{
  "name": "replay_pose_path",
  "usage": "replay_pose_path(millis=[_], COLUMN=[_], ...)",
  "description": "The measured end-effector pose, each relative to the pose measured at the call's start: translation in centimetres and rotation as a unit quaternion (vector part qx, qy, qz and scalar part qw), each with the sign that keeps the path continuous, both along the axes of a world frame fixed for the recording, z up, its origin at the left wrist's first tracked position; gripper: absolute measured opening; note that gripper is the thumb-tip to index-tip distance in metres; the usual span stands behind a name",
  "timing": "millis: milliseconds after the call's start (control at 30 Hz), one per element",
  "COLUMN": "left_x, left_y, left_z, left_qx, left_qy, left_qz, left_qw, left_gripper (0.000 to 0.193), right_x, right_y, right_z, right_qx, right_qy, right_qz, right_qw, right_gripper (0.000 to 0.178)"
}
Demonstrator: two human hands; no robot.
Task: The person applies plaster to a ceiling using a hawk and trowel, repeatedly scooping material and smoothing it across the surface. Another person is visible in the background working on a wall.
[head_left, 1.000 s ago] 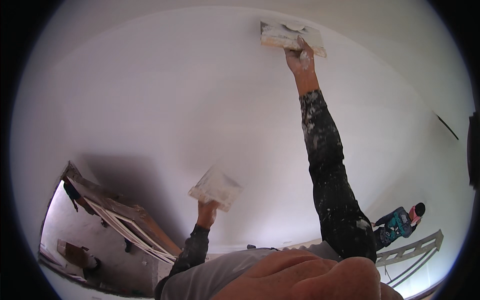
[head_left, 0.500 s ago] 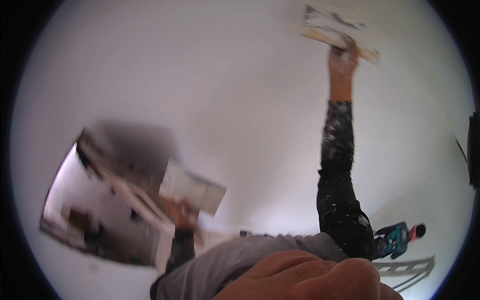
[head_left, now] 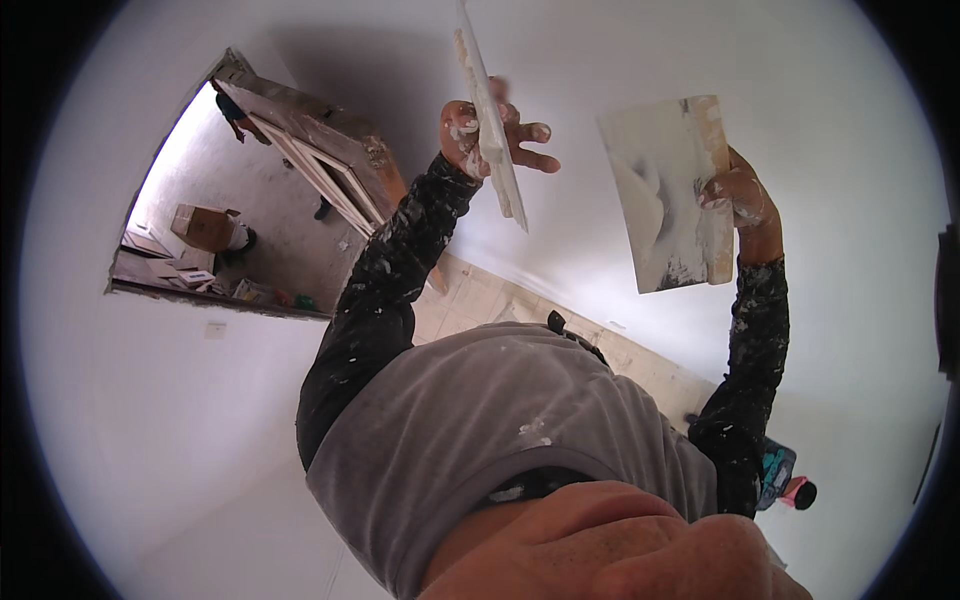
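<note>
My left hand (head_left: 462, 140) grips a plastering trowel (head_left: 492, 135), seen almost edge-on, with plaster along it. Some of its fingers stretch out past the plate, and white smears mark the skin. To the right, my right hand (head_left: 745, 197) is closed on the tan edge strip of a wide skimming blade (head_left: 650, 190). That blade's broad face is turned into view, carrying a ridge of wet plaster and dark smudges. Both tools are held up in front of the pale wall (head_left: 560, 60), apart from each other.
At left is an opening (head_left: 115, 285) in the wall, with a cardboard box (head_left: 205, 228), wooden frames (head_left: 320, 165) and scattered debris beyond it. Part of a person (head_left: 238, 115) shows there. Another person (head_left: 780, 475) is at lower right. Tiled flooring (head_left: 475, 300) runs along the wall base.
My right hand has come down from high on the wall with the skimming blade, its face turned into view. My left hand has risen rightward, its trowel now edge-on. The view has shifted.
</note>
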State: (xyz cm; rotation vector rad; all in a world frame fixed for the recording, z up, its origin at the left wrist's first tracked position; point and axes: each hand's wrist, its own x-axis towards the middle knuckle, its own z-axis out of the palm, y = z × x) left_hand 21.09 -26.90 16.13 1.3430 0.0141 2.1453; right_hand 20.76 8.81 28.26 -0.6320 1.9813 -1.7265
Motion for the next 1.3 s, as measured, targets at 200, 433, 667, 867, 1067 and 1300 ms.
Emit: replay_pose_path(millis=[200, 433, 667, 867, 1067, 1300], left_x=[-0.1, 0.7, 1.1, 0.9, 4.6, 6.3], left_y=[2.8, 3.0, 0.2, -1.9, -2.8, -4.0], left_z=[0.1, 0.1, -9.3, -18.3, -19.2, -20.2], left_qx=[-0.044, -0.182, -0.152, -0.093, -0.123, -0.143], left_qy=[-0.002, -0.058, -0.340, -0.376, -0.381, -0.373], left_qz=[-0.056, 0.124, 0.254, 0.290, 0.366, 0.398], left_qw=[0.997, 0.974, 0.893, 0.875, 0.840, 0.826], left_gripper=[0.061, 0.063, 0.076, 0.074, 0.060, 0.060], right_x=[2.0, 2.2, -0.8, -6.8, -12.5, -16.2], right_y=[1.0, 3.6, 4.6, 4.6, 5.5, 8.7], right_z=[0.2, -1.1, -1.0, 13.7, 23.2, 31.5], right_qx=[0.072, 0.009, -0.496, -0.573, -0.558, -0.485], right_qy=[0.050, 0.020, 0.095, 0.230, 0.277, 0.452], right_qz=[-0.036, 0.080, -0.105, -0.025, -0.047, 0.036], right_qw=[0.995, 0.997, 0.857, 0.786, 0.781, 0.748], right_gripper=[0.077, 0.067, 0.051, 0.048, 0.050, 0.026])
